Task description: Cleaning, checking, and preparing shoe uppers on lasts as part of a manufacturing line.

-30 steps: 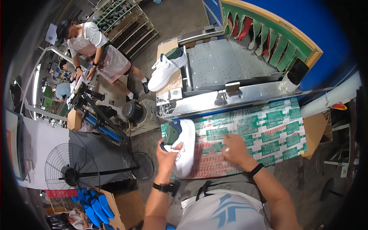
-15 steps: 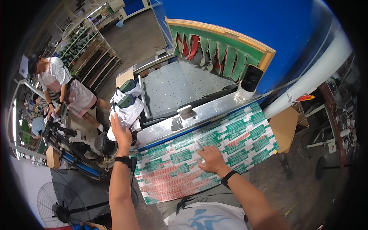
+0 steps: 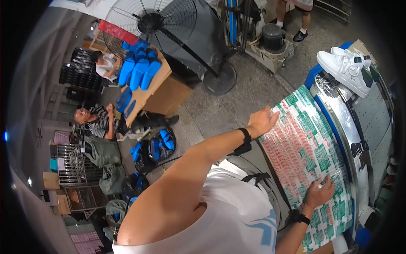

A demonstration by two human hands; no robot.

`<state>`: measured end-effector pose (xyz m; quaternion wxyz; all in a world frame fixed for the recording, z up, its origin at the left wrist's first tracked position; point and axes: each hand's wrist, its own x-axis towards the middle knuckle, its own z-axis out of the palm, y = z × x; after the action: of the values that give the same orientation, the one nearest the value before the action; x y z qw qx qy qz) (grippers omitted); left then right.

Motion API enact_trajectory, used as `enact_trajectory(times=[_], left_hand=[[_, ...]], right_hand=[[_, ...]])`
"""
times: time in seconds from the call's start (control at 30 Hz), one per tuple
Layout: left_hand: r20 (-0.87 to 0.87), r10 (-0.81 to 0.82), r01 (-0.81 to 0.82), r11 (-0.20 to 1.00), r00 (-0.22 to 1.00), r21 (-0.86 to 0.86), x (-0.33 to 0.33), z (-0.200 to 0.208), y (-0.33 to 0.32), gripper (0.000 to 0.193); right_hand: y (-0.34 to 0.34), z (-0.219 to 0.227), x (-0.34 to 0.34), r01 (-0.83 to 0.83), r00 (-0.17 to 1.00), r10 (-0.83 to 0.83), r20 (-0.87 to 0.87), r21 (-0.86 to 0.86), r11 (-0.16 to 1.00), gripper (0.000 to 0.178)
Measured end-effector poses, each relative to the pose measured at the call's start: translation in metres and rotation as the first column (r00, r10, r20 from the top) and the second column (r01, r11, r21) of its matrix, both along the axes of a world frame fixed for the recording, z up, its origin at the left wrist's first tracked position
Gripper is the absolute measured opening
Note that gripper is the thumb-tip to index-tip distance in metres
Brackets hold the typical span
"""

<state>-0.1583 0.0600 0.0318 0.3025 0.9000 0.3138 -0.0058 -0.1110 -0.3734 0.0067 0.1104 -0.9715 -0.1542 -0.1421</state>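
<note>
My left hand (image 3: 263, 122) is at the near left edge of a taped work board (image 3: 292, 144), its fingers apart and nothing visible in them. The board is covered in clear film over green, white and red printed tape. My right hand (image 3: 320, 191) rests on the board farther along, fingers curled round a small shiny piece that I cannot make out. Beyond the board, a pair of white sneakers (image 3: 344, 70) with dark green and navy heels stands on the metal end of a conveyor (image 3: 368, 122). Neither hand touches the sneakers.
A floor fan (image 3: 151, 22) on a round base (image 3: 219, 79) stands ahead. Blue shoe-shaped pieces (image 3: 139, 70) lie on a brown table (image 3: 169, 67), with two people sitting by it. Black bags (image 3: 158, 146) of blue pieces are on the floor. A motor (image 3: 274, 37) stands near another person's legs.
My view has swung to the left. My left hand has let go of the white sneaker and come back to the board's edge. My right hand stays on the board.
</note>
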Motion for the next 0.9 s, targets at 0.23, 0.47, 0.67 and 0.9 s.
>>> enact_trajectory(times=[0.23,0.47,0.67,0.9], left_hand=[[-0.029,-0.017,0.016,0.999,0.999,-0.034,0.013,0.002,0.006,0.056],[-0.048,0.003,-0.006,0.998,0.999,-0.065,0.005,0.001,0.007,0.056],[0.158,-0.039,0.049,0.997,0.987,-0.058,0.014,-0.016,0.001,0.055],[0.167,0.014,0.013,0.987,0.986,-0.159,0.012,-0.019,0.007,0.052]], right_hand=[[0.001,0.000,-0.007,0.033,0.998,-0.027,0.062,-0.089,0.995,0.040],[-0.008,-0.012,-0.010,0.043,0.999,-0.039,0.025,-0.141,0.989,0.042],[-0.030,-0.015,-0.003,0.079,0.997,-0.077,0.017,-0.245,0.966,0.040],[-0.025,-0.008,0.019,-0.092,0.989,0.118,0.092,-0.256,0.962,0.047]])
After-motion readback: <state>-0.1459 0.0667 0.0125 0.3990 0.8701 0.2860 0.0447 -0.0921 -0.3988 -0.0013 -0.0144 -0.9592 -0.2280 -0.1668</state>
